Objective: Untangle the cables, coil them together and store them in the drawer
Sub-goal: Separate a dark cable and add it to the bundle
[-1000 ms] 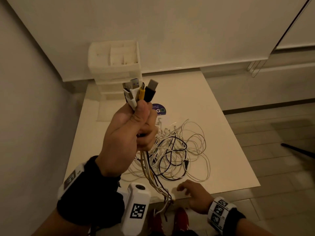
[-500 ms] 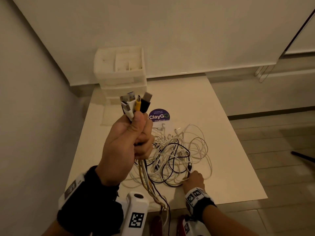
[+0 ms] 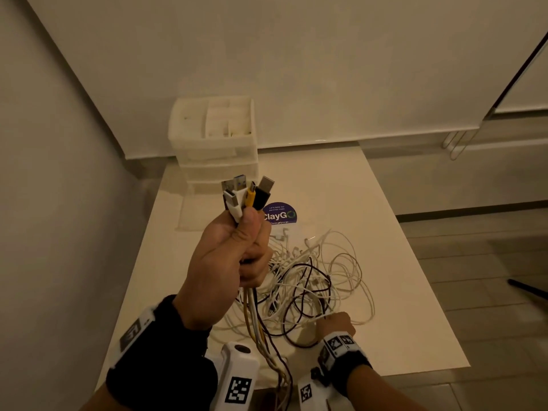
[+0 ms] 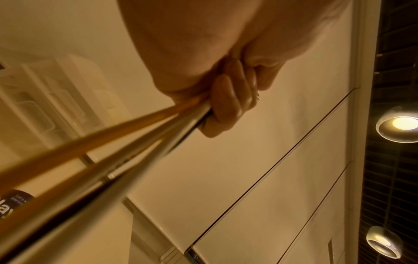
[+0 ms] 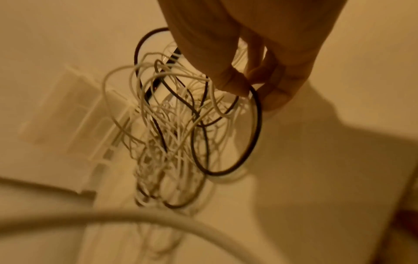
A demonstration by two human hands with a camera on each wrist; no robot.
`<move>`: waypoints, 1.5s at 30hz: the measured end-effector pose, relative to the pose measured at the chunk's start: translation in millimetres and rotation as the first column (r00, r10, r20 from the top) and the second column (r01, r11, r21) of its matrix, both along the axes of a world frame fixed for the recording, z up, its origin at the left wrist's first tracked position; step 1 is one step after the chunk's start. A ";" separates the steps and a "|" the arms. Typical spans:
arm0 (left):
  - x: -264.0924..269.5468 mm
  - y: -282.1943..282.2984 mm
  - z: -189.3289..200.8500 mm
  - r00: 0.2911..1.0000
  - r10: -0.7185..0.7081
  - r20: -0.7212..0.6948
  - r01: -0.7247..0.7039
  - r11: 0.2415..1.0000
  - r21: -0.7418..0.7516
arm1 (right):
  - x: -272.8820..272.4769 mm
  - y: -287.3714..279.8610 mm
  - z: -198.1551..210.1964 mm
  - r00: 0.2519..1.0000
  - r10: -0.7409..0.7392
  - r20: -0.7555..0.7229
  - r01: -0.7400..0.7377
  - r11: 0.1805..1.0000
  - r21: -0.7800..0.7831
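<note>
My left hand [image 3: 231,262] is raised over the table in a fist around a bundle of cables, with the white, yellow and black plug ends [image 3: 246,197] sticking up above the thumb. In the left wrist view the fingers [image 4: 228,100] curl round the cable strands [image 4: 113,146], which run down off the table's front edge. The loose tangle of white and black cables [image 3: 311,277] lies on the table. My right hand [image 3: 335,321] is at its near edge. Thumb and fingers [image 5: 248,84] pinch strands of the tangle [image 5: 176,125].
A white plastic drawer unit [image 3: 213,143] with an open-top tray stands at the back left of the white table [image 3: 400,292], against the wall. A round dark sticker [image 3: 280,213] lies on the table behind the tangle. The floor lies to the right.
My right hand moved from the table's front edge forward into the near side of the tangle and took hold of strands. The left hand kept its grip on the plug ends.
</note>
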State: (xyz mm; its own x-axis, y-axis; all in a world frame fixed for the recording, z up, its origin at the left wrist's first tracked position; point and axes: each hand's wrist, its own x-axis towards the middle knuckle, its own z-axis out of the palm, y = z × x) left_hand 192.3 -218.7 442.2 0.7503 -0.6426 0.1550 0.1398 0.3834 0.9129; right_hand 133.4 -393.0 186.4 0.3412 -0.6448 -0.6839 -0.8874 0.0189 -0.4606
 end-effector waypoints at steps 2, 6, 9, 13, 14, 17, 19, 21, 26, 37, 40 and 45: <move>3.4 0.7 -0.7 1.000 0.014 -0.002 -0.014 1.000 0.005 | 6.7 -4.8 0.7 0.997 -0.055 0.047 0.050 0.993 0.107; 11.6 0.4 -2.0 0.996 0.092 -0.019 -0.091 0.994 0.062 | 13.5 -4.8 46.8 0.918 -0.341 0.202 0.218 0.860 0.461; 19.0 -0.9 -2.6 0.991 0.133 -0.023 -0.130 0.987 0.098 | 14.1 -15.0 84.6 0.868 -0.416 0.270 0.157 0.747 0.646; 28.3 -9.0 -1.7 0.985 0.171 -0.014 -0.167 0.973 0.160 | 19.4 -16.7 135.3 0.816 -0.459 0.352 0.062 0.674 0.736; 30.5 -12.0 -1.1 0.984 0.178 -0.013 -0.174 0.971 0.165 | 22.4 -12.6 148.0 0.798 -0.459 0.391 0.019 0.666 0.745; 36.8 -22.4 0.8 0.979 0.204 -0.002 -0.200 0.960 0.198 | 30.9 3.1 185.3 0.744 -0.462 0.484 -0.133 0.607 0.784; 42.7 -29.4 0.6 0.969 0.241 0.050 -0.246 0.934 0.260 | 36.2 12.2 206.1 0.709 -0.487 0.510 -0.193 0.562 0.805; 49.8 -35.0 -1.0 0.952 0.287 0.101 -0.304 0.890 0.338 | 43.9 18.2 222.4 0.682 -0.445 0.581 -0.239 0.615 0.751; 59.6 -42.2 -4.7 0.927 0.323 0.191 -0.374 0.831 0.412 | 60.1 21.6 238.1 0.625 -0.134 0.769 -0.312 0.860 0.404; 74.9 -46.8 -22.1 0.908 0.283 0.309 -0.409 0.756 0.510 | 66.8 16.1 236.3 0.569 0.279 0.774 -0.533 0.841 0.088; 77.3 -50.2 -25.0 0.890 0.297 0.345 -0.442 0.748 0.495 | 64.6 11.6 232.4 0.578 0.286 0.765 -0.510 0.857 0.065; 77.1 -59.9 -24.8 0.892 0.349 0.288 -0.447 0.775 0.446 | 63.7 7.2 233.6 0.540 0.289 0.790 -0.508 0.861 0.033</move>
State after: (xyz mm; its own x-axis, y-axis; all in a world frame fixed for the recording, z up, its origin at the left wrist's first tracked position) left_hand 269.4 -278.6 417.4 0.9461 -0.3182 0.0608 -0.1088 -0.1352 0.9848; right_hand 197.0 -385.8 420.0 0.9707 -0.1703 -0.1696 -0.1799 -0.0469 -0.9826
